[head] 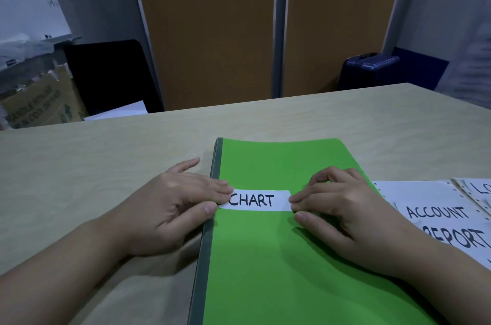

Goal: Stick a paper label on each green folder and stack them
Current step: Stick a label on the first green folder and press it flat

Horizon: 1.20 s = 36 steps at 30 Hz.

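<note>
**Asker:** On the counter, what lies in front of you?

**Me:** On the counter [106, 160] the green folder [279, 258] lies flat and closed. Its dark spine is to my left and its near end runs out of view. It is bright green with a plain cover.

**Asker:** And the label?

**Me:** 1 white label [255, 200] lies across the cover, level, its left end near the spine. It reads "CHART" in black capitals.

**Asker:** How are your fingers?

**Me:** My left hand [180, 202] has its fingers [220, 186] nearly straight. Their tips lie on the left end of the label, and the thumb is beside the label's lower edge. My right hand [342, 208] has bent fingers [300, 198] whose tips meet the label's right end, with the thumb on the cover just below. I cannot tell whether that hand pinches the paper or only presses it.

**Asker:** Anything beside the folder?

**Me:** Just right of it is a white sheet [438, 208] reading "ACCOUNT" and "REPORT", partly under my right wrist.

**Asker:** Any containers?

**Me:** There are 2, both past the counter. A cardboard box [39, 104] stands far left, and I cannot make out what is in it. A blue suitcase [369, 69] stands far right with its inside hidden.
</note>
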### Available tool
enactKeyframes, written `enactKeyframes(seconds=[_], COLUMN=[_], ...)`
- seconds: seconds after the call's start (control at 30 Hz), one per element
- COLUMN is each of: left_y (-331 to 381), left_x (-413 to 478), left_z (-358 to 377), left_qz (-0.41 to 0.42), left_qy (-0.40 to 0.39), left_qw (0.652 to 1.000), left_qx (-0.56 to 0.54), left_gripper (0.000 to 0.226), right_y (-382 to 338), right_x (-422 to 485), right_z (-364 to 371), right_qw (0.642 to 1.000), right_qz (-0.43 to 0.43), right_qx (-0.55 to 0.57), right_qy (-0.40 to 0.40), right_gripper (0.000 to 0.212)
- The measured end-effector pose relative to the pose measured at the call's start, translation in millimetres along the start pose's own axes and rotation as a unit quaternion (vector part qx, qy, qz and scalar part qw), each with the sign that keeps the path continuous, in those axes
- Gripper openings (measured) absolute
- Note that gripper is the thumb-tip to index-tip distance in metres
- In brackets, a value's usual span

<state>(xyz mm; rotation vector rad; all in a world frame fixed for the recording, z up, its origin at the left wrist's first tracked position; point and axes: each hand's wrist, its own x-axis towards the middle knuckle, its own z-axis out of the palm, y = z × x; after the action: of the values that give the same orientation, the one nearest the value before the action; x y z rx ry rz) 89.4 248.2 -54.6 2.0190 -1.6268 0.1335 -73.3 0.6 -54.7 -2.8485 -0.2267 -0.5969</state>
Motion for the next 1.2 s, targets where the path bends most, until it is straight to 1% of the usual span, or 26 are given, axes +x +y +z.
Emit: enactKeyframes(seconds=[0.13,0.2,0.27,0.33,0.47,0.53,0.57,0.67,0.73,0.8,0.9,1.0,1.03,1.07,1.1,1.13,1.2], left_y=[3,8,8,4,-1,2,4,7,7,11,23,31,30,29,26,26,25], left_x=[0,1,0,0,2,2,2,1,1,2,12,23,24,24,24,25,28], left_z=[-2,0,4,4,2,3,4,7,8,8,14,21,22,22,23,22,18], left_qz=[0.002,0.006,0.005,-0.011,-0.058,-0.064,-0.064,-0.069,-0.091,-0.12,-0.182,-0.233,-0.262,-0.3,-0.342,-0.383,-0.441], left_qy=[0.042,0.032,0.001,0.0,0.093,0.123,0.121,0.069,0.053,0.061,0.081,0.122,0.128,0.124,0.121,0.122,0.121], left_qw=[0.999,0.999,0.999,0.999,0.993,0.989,0.989,0.993,0.991,0.987,0.978,0.964,0.956,0.946,0.931,0.91,0.858], left_qx=[0.031,0.032,0.033,0.034,0.045,0.059,0.059,0.066,0.085,0.093,0.059,0.041,0.032,0.015,-0.028,-0.098,-0.234], left_gripper=[0.034,0.037,0.042,0.043,0.039,0.039,0.04,0.048,0.046,0.045,0.047,0.026,0.024,0.028,0.035,0.04,0.043], right_y=[-4,-6,-5,-3,0,-1,-2,0,0,0,0,0,0,0,0,1,3], right_x=[1,3,4,4,2,2,3,4,4,3,3,4,4,4,4,4,4], right_z=[-1,1,5,5,-1,-2,-2,0,2,3,4,4,4,4,4,4,1], right_qw=[1.0,0.999,0.998,0.999,0.999,0.998,0.998,0.993,0.99,0.99,0.99,0.99,0.99,0.99,0.991,0.992,0.993], right_qz=[-0.017,-0.019,-0.014,0.005,0.049,0.054,0.055,0.063,0.068,0.069,0.069,0.071,0.072,0.071,0.069,0.068,0.077], right_qx=[-0.009,-0.014,-0.018,-0.013,0.001,-0.008,-0.012,-0.023,-0.026,-0.033,-0.04,-0.042,-0.041,-0.039,-0.035,-0.031,-0.02], right_qy=[-0.003,-0.03,-0.052,-0.046,-0.007,-0.009,-0.024,-0.099,-0.12,-0.121,-0.118,-0.117,-0.117,-0.114,-0.111,-0.105,-0.084], right_gripper=[0.031,0.038,0.046,0.048,0.044,0.045,0.05,0.072,0.081,0.084,0.083,0.083,0.084,0.084,0.085,0.082,0.07])
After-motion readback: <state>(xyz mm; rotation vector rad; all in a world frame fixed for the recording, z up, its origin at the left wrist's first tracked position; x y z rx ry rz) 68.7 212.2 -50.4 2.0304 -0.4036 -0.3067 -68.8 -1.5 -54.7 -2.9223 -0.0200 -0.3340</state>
